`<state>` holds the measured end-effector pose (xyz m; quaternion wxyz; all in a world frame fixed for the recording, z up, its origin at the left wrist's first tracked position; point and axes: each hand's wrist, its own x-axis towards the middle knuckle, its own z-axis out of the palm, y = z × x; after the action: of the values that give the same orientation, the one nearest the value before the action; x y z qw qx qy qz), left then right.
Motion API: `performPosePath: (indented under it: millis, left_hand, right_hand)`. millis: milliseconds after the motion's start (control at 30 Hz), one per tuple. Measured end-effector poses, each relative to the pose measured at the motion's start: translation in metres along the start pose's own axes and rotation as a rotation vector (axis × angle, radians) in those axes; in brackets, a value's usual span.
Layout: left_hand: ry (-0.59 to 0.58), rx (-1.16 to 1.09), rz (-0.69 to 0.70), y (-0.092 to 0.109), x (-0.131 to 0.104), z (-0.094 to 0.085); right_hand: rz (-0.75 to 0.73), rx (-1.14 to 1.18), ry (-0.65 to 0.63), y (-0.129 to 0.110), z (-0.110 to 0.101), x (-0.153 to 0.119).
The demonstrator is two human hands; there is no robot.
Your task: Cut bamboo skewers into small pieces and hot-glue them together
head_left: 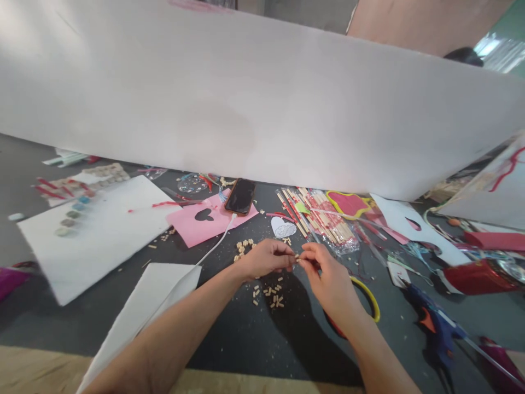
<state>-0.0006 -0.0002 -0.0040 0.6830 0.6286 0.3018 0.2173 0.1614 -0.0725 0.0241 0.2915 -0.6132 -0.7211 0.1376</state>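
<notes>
My left hand (pixel 273 257) and my right hand (pixel 322 265) meet above the dark tabletop, fingertips closed in a pinch. Between them is a small pale wooden piece (pixel 297 257), partly covered by the fingers. Short cut wooden stick pieces (pixel 276 300) lie scattered below the hands. Beside my left wrist sits a group of small wooden clusters (pixel 245 246), shaped like little flowers. A white paper heart (pixel 283 227) lies just beyond the fingers. Under my right wrist are scissors with yellow and red handles (pixel 371 298), their blades hidden.
A phone (pixel 240 196) with a white cable rests on pink paper (pixel 191 227). Wrapped chopsticks (pixel 324 213) lie behind my right hand. At right are a glue gun (pixel 437 317) and a red can (pixel 484 276). White boards (pixel 123 230) lie left; a white panel (pixel 262 109) stands behind.
</notes>
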Motion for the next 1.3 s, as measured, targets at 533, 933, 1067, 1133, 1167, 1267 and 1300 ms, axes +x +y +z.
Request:
performPosePath:
  millis: [533,933,1067,1133,1167,1267,1300]
  left_hand:
    - [-0.026,0.032,0.053,0.0017,-0.0029,0.0020]
    - [0.003,0.180,0.068,0.0054,-0.0044,0.0023]
    - [0.003,0.235,0.064,0.0051,-0.0044,0.0040]
    - [0.011,0.246,0.067,0.0051,-0.0043,0.0052]
    - [0.014,0.245,0.070,0.0052,-0.0043,0.0057]
    - [0.021,0.218,0.073,0.0060,-0.0044,0.0067]
    - [0.023,0.204,0.071,0.0064,-0.0044,0.0069]
  right_hand:
    - [0.078,0.102,-0.006,0.0057,-0.0012,-0.0049]
    - [0.165,0.170,-0.104,0.0041,-0.0013,-0.0043]
    - [0.181,0.188,-0.102,0.0008,-0.0022,-0.0042]
    - [0.189,0.205,-0.098,0.0003,-0.0020,-0.0043]
    - [0.196,0.217,-0.095,0.0006,-0.0017,-0.0044]
    - [0.227,0.269,-0.081,0.0029,0.0002,-0.0047]
    - [0.235,0.291,-0.075,0.0038,0.0009,-0.0047]
